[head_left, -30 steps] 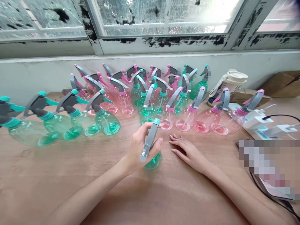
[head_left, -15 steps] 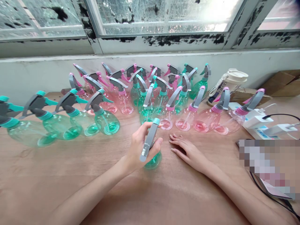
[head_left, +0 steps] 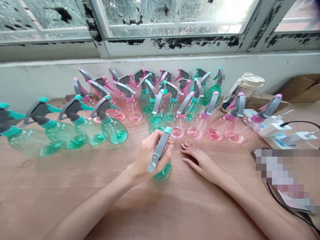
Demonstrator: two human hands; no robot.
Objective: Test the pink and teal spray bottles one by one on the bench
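Note:
My left hand (head_left: 146, 155) is wrapped round the neck of a green spray bottle (head_left: 163, 172), which stands upright on the wooden table (head_left: 120, 206). The bottle's grey and teal spray head shows above my fingers; its trigger is mostly hidden by them. My right hand (head_left: 200, 160) lies on the tabletop, fingers stretched out and holding nothing. Beyond my right fingertips stands a row of pink spray bottles (head_left: 197, 128). Just behind my left hand is another green spray bottle (head_left: 157, 121).
Several green spray bottles (head_left: 113, 130) line the left. More pink and green ones crowd against the wall below the window. At the right are a lidded cup (head_left: 246, 85), white chargers on a power strip (head_left: 280, 141), a brown paper bag (head_left: 302, 88), cables and a blurred-out device.
The fingertips of my left hand have curled in more tightly round the spray bottle, and its head has shifted very slightly. My right hand has stayed still.

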